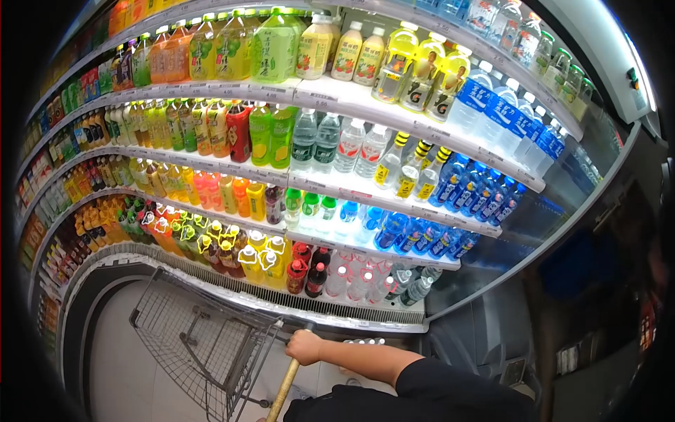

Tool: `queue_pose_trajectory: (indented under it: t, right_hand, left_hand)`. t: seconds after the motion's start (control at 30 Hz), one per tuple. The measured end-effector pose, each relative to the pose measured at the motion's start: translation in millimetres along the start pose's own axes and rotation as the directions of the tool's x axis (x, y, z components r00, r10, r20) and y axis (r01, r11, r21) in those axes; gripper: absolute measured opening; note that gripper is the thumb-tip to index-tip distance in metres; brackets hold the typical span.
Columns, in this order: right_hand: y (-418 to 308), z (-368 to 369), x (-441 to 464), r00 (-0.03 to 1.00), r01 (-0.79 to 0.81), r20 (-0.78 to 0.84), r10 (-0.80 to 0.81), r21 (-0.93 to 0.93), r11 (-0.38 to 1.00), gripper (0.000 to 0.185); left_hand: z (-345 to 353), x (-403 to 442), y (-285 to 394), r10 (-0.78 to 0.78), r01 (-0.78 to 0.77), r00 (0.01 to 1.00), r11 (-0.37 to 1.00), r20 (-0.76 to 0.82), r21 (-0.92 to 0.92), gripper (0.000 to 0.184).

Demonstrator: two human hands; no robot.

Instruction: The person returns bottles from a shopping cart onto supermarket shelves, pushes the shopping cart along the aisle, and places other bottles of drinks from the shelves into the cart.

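Observation:
My right hand [304, 347] is wrapped round the upper end of a yellowish cart handle [285, 388]. The bare forearm reaches in from a black sleeve [450, 390]. In front of the handle stands a wire shopping cart [204, 344], its grey basket holding no goods that I can see. The cart's far end points to the left, alongside the base of the drinks shelves. My left hand does not show; the handle runs out of view at the bottom edge.
A lit drinks cooler [295, 91] curves along the far side, with several tiers of bottles. Cola bottles [316, 279] and yellow bottles [278, 264] fill its lowest tier. A dark grille [337, 309] edges its base. White-capped bottles [369, 342] show low down behind the arm.

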State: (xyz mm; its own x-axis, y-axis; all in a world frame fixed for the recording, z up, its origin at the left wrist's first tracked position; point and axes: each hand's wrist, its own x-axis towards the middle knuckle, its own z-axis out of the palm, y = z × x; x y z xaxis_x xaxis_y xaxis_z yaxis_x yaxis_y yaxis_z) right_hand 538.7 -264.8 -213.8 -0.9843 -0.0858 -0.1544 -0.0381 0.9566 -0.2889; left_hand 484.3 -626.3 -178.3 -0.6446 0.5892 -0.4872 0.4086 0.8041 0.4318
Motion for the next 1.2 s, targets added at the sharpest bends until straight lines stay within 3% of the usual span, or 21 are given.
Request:
queue_pose_trajectory:
  t: [0.07, 0.17, 0.33, 0.7, 0.87, 1.0, 1.1, 1.17, 1.2]
  right_hand:
    - [1, 2, 2, 1.000, 0.005, 0.006, -0.005, 0.012, 1.000, 0.011]
    - [-3, -4, 1, 0.999, 0.030, -0.041, -0.031, -0.009, 0.999, 0.008]
    - [-3, 0, 5, 0.997, 0.019, -0.076, -0.020, -0.005, 1.000, 0.009]
    - [-6, -10, 18, 0.998, 0.015, -0.068, -0.015, 0.009, 1.000, 0.008]
    - [-6, -2, 14, 0.988, -0.017, -0.156, 0.018, 0.008, 1.000, 0.010]
    - [-6, -6, 15, 0.993, -0.025, -0.113, 0.028, 0.022, 0.999, 0.009]
    - [8, -39, 14, 0.998, 0.051, 0.031, -0.054, 0.102, 0.993, 0.020]
    - [38, -73, 4, 0.935, 0.254, -0.333, -0.121, 0.391, 0.885, 0.039]
    - [60, -82, 0, 0.912, 0.234, -0.409, -0.036, 0.445, 0.864, 0.050]
  left_hand:
    - [-15, 3, 18, -0.091, 0.093, 0.996, 0.983, -0.018, 0.159, 0.029]
    - [-14, 5, 3, -0.077, 0.076, 0.997, 0.982, -0.001, 0.174, 0.031]
    - [0, 10, -27, 0.047, -0.047, 0.999, 0.985, 0.007, 0.168, 0.035]
    - [-20, 21, -20, -0.033, 0.029, 0.996, 0.998, 0.087, 0.053, 0.039]
    - [-22, 21, -17, -0.018, 0.014, 0.998, 0.997, 0.055, 0.073, 0.039]
    - [-20, 17, -14, -0.046, 0.044, 0.999, 0.992, 0.015, 0.120, 0.038]
    - [-17, 18, -14, -0.053, 0.058, 0.998, 0.992, -0.040, 0.114, 0.033]
    - [-19, 18, -8, -0.087, 0.091, 0.995, 0.989, -0.039, 0.120, 0.032]
    - [-23, 19, -2, -0.105, 0.109, 0.994, 0.985, -0.035, 0.134, 0.031]
